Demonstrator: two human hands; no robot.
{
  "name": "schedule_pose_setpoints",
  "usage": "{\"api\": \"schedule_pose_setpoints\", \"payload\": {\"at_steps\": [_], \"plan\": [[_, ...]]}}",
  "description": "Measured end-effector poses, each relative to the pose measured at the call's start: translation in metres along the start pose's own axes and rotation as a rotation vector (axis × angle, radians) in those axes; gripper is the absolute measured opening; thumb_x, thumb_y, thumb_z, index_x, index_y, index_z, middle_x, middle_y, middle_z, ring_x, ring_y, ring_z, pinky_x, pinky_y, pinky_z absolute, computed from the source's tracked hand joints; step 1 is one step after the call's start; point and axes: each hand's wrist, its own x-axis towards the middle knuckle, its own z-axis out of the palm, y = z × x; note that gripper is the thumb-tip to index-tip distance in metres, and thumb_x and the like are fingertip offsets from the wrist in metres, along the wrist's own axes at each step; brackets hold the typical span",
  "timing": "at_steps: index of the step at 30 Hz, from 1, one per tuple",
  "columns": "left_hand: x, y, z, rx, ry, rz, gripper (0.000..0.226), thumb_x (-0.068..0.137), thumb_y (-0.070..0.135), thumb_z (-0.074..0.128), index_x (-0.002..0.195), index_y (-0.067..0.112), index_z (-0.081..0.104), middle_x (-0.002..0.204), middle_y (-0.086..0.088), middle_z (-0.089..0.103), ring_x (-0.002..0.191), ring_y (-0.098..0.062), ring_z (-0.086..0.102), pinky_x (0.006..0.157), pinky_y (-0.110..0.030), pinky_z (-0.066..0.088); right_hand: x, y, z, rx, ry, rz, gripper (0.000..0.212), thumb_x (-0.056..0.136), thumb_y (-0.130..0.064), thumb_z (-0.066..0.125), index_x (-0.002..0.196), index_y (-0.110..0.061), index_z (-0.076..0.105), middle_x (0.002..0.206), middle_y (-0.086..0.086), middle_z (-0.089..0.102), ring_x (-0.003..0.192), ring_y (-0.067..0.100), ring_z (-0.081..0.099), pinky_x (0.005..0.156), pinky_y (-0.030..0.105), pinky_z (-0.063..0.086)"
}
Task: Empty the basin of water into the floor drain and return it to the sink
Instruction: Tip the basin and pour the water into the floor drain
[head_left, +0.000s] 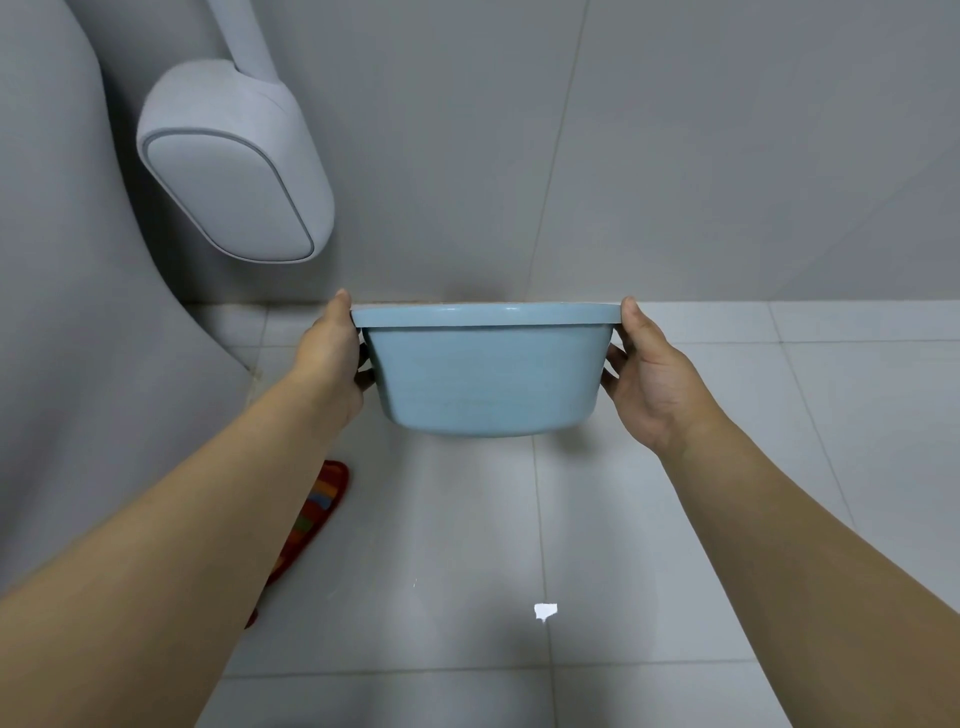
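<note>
I have the basin (485, 371) by its rim, left hand (332, 358) and right hand (649, 379) clamped at opposite sides; stiff plastic, probably slippery wet; rim grip suits.

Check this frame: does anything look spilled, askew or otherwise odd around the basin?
Nothing is clearly wrong. Both hands, left and right, hold the blue basin by its rim, tipped away from the camera, so its inside is hidden. The floor looks glossy, possibly wet. A striped red slipper lies partly hidden by the left arm.
</note>
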Motion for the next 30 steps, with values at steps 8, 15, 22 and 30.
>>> {"api": "schedule_pose_setpoints", "payload": {"at_steps": [8, 15, 22, 30], "plan": [[-0.0011, 0.001, -0.0007, 0.03, 0.003, 0.009, 0.034, 0.103, 0.046, 0.045, 0.118, 0.018, 0.057, 0.113, -0.002, 0.068, 0.1, -0.021, 0.065, 0.071, -0.034, 0.052, 0.0001, -0.001, 0.0018, -0.009, 0.012, 0.0, 0.032, 0.095, -0.043, 0.064, 0.12, -0.024, 0.06, 0.103, -0.018, 0.071, 0.111, 0.011, 0.062, 0.112, 0.042, 0.042], [-0.0023, 0.0011, 0.0005, 0.043, -0.003, 0.005, 0.041, 0.103, 0.048, 0.044, 0.125, 0.017, 0.058, 0.114, -0.002, 0.068, 0.104, -0.021, 0.066, 0.079, -0.035, 0.054, -0.0015, -0.0015, 0.0022, -0.03, 0.006, 0.007, 0.03, 0.097, -0.044, 0.061, 0.119, -0.024, 0.061, 0.102, -0.02, 0.072, 0.113, 0.01, 0.062, 0.112, 0.041, 0.042], [-0.0039, 0.0017, 0.002, 0.059, -0.005, 0.005, 0.048, 0.103, 0.049, 0.042, 0.133, 0.014, 0.057, 0.126, -0.006, 0.068, 0.116, -0.024, 0.065, 0.089, -0.039, 0.054, -0.0019, -0.0032, 0.0032, -0.049, 0.014, 0.008, 0.038, 0.096, -0.046, 0.061, 0.126, -0.024, 0.06, 0.109, -0.02, 0.071, 0.12, 0.011, 0.06, 0.114, 0.042, 0.041], [-0.003, 0.0022, 0.0008, 0.061, -0.006, 0.004, 0.05, 0.102, 0.051, 0.042, 0.132, 0.014, 0.058, 0.121, -0.005, 0.069, 0.108, -0.023, 0.066, 0.082, -0.036, 0.055, -0.0026, -0.0045, 0.0067, -0.081, 0.034, 0.013, 0.043, 0.095, -0.048, 0.061, 0.13, -0.022, 0.06, 0.113, -0.019, 0.07, 0.124, 0.01, 0.059, 0.111, 0.04, 0.043]]}}
